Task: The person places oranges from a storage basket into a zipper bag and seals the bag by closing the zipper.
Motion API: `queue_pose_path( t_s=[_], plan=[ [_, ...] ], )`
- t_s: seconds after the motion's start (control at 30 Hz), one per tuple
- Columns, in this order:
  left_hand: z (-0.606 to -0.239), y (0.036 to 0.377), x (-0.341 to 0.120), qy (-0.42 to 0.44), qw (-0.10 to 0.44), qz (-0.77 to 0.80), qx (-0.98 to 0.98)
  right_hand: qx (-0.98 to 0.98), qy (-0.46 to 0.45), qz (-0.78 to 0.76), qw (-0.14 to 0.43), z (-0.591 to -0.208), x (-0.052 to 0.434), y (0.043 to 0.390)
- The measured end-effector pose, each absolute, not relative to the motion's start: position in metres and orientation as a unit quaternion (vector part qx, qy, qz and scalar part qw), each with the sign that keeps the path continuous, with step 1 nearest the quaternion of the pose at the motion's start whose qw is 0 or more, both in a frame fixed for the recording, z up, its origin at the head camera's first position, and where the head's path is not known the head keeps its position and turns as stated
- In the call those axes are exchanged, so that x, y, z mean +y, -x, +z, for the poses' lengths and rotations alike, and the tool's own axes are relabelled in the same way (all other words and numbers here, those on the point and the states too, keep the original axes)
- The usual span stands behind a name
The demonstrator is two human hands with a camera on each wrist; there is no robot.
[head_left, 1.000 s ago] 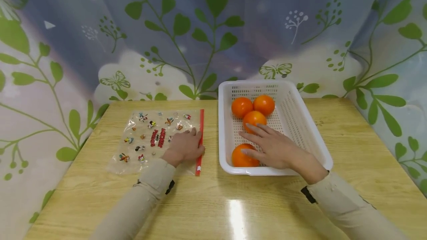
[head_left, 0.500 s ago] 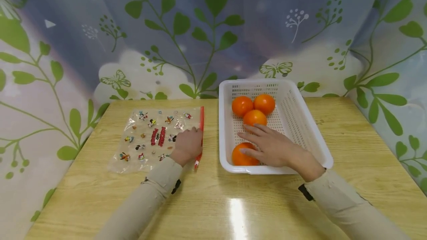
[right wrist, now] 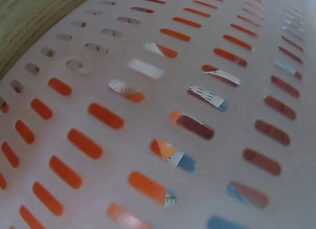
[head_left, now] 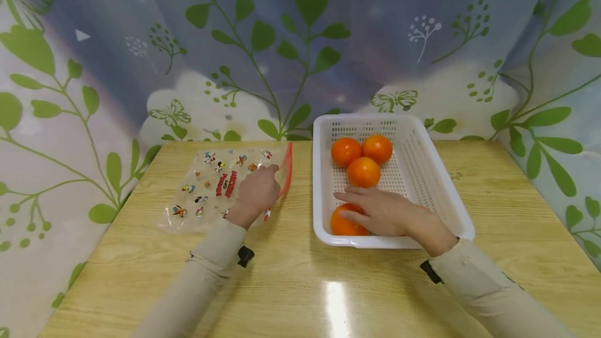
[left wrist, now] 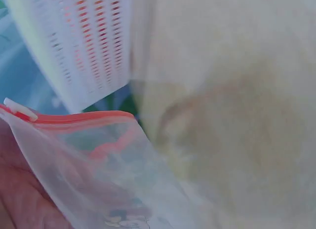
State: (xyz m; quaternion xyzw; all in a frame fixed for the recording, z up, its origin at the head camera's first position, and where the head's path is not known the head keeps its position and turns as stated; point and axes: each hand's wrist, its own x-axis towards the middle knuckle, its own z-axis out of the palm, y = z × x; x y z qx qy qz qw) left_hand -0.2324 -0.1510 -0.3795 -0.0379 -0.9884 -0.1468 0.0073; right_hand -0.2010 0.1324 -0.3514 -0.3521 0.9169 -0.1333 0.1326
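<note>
A clear zip bag (head_left: 211, 186) with cartoon prints and a red zip edge (head_left: 288, 171) lies on the table at the left. My left hand (head_left: 257, 192) pinches it near that edge, which bows up off the wood. In the left wrist view, part of the left hand (left wrist: 24, 189) shows beside the raised bag and its white slider (left wrist: 19, 109). Several oranges sit in the white basket (head_left: 319, 181): a group of three including this orange (head_left: 363, 172), plus a nearer orange (head_left: 345, 222). Over the nearer one my right hand (head_left: 387, 210) rests with fingers extended, partly hiding it.
The basket's slotted wall (right wrist: 148, 91) fills the right wrist view, with orange showing through the slots. A patterned curtain (head_left: 281, 40) hangs behind the wooden table (head_left: 291, 286).
My left hand has closed on the bag's edge and lifted it, so the red zip strip curves up and away from the table. My right hand has stayed over the basket, shifting only slightly.
</note>
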Motion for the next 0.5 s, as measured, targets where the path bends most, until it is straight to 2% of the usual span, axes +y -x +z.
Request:
queue_pose_path(
  t_s=[0.23, 0.5],
  plan=[
    [-0.344, 0.225, -0.161, 0.036, 0.100, -0.207, -0.973, 0.905, 0.370, -0.138, 0.160, -0.351, 0.129, 0.199],
    [-0.312, 0.228, -0.169, -0.022, 0.136, -0.246, -0.960, 0.891, 0.401, -0.119, 0.175, -0.344, 0.125, 0.200]
  ],
)
